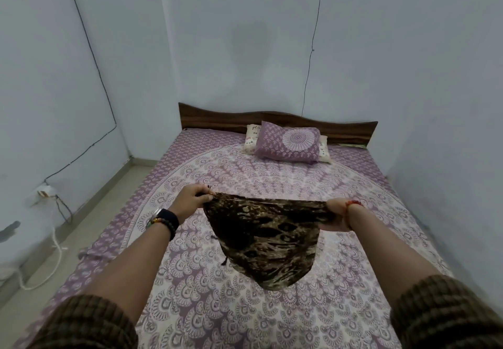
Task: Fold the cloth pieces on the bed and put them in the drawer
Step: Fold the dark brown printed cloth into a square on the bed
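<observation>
**Cloth held up over the bed**

Pale blue walls [81, 49] close in the room on three sides, with thin black cables [89, 57] running down them to a socket [45, 192] low on the left. Filling most of the floor is the bed [272, 180], spread with a purple and white mandala sheet, its dark wooden headboard [217, 117] against the far wall. Two pillows sit at the head: a purple pillow [290, 142] lies on top of a white pillow [251, 136] with lettering. A white cord [58, 253] loops on the floor left of the bed.

Above the middle of the sheet hangs the cloth [264, 240], a dark brown and tan patterned piece, stretched taut along its top edge and drooping to a point below. The left hand [194, 199] pinches the top left corner; a watch [164, 219] and beaded bands sit on that wrist. The right hand [336, 215] is closed on the top right corner, with a red thread [352, 204] at the wrist. Checked sleeves [81, 324] are pushed back on both forearms.
</observation>
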